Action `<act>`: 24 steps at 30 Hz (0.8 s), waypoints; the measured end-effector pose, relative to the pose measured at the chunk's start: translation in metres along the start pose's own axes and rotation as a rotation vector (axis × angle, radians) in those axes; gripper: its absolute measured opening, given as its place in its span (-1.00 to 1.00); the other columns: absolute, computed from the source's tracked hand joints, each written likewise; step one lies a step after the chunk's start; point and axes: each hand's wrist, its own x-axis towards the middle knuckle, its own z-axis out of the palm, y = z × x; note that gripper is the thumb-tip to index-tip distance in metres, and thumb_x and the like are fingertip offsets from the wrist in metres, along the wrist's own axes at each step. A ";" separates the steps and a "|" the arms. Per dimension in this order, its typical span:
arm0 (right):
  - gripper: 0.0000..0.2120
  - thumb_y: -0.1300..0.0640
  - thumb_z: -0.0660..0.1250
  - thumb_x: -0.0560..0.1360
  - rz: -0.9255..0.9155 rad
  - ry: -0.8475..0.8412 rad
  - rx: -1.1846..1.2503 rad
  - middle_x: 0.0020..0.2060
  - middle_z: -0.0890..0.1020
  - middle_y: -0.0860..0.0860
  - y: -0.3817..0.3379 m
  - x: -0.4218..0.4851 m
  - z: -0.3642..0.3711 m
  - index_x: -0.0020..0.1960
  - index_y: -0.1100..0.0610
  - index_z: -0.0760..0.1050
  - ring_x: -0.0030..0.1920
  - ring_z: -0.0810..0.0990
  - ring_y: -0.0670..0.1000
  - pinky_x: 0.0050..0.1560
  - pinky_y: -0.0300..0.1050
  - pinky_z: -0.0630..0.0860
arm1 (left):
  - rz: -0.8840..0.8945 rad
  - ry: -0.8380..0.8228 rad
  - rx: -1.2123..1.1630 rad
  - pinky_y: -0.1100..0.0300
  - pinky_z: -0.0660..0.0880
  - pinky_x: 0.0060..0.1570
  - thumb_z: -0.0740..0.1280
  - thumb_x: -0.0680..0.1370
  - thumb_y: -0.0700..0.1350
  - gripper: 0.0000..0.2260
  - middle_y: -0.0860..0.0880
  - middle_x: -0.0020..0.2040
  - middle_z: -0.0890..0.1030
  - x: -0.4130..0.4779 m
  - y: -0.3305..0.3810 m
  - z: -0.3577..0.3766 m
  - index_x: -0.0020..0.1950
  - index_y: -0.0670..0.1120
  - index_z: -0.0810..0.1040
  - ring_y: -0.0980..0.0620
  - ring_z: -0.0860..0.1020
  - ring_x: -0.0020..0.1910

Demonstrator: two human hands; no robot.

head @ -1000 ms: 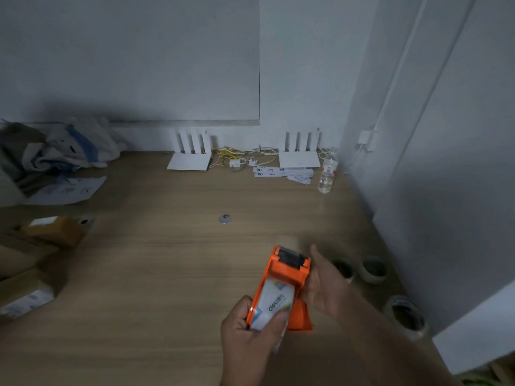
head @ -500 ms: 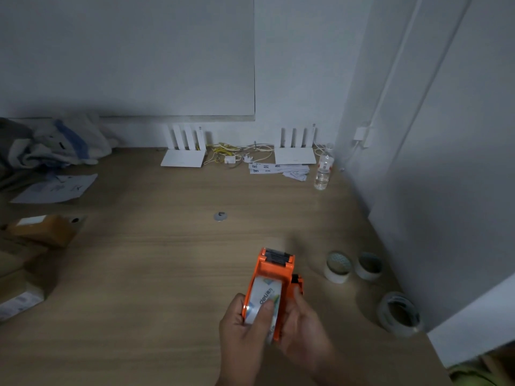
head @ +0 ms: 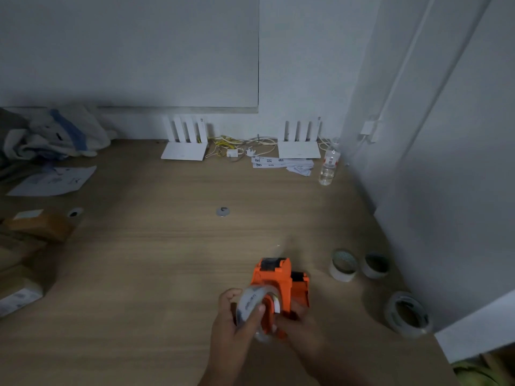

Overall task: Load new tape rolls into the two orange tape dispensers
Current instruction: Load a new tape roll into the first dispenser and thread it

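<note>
Having swung the clear tape roll (head: 255,305) out sideways, we grip it left-handed while our right hand (head: 295,321) clamps the orange tape dispenser (head: 274,282), seating next.

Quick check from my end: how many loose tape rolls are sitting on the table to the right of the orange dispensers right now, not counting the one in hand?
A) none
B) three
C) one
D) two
B: two small rolls stand side by side near the wall, and a larger clear roll lies closer to the table's front edge, all apart from the hands.
</note>
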 end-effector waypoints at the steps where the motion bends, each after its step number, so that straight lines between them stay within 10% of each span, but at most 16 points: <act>1: -0.74 0.14 0.49 0.22 -0.005 -0.009 -0.049 -0.19 0.75 0.12 0.001 0.001 0.001 -0.08 0.08 0.71 -0.16 0.72 0.09 -0.09 0.09 0.65 | -0.023 -0.033 0.024 0.20 0.58 -0.19 0.51 0.25 0.16 -0.54 0.06 -0.17 0.69 0.002 -0.007 -0.003 0.06 0.11 0.46 0.11 0.65 -0.22; 8: -0.76 -0.12 0.47 0.28 -0.041 0.072 -0.523 -0.16 0.75 -0.06 0.046 0.042 0.004 -0.06 -0.17 0.67 -0.08 0.72 -0.04 -0.04 0.11 0.66 | -0.206 -0.066 0.266 0.40 0.50 -0.27 0.58 0.26 0.09 -0.66 0.11 -0.21 0.68 0.027 -0.043 -0.017 -0.08 0.13 0.52 0.25 0.62 -0.26; 18: -0.39 0.16 0.29 0.35 0.023 0.198 -0.868 0.19 0.65 -0.01 0.052 0.062 0.050 0.39 -0.10 0.36 0.18 0.61 0.07 0.09 -0.13 0.53 | -0.211 -0.224 0.529 0.09 0.50 -0.06 0.15 0.16 0.38 -0.28 -0.05 -0.01 0.72 0.067 -0.088 -0.035 0.14 0.02 0.63 -0.05 0.65 0.01; 24: -0.46 0.26 0.22 0.36 0.084 0.256 -0.873 0.35 0.53 0.01 0.064 0.066 0.060 0.33 0.06 0.44 0.29 0.53 0.13 0.23 -0.04 0.50 | -0.051 -0.186 0.619 0.26 0.25 -0.40 0.22 0.22 0.20 -0.49 -0.16 -0.17 0.71 0.073 -0.099 -0.036 -0.07 -0.12 0.68 -0.17 0.64 -0.19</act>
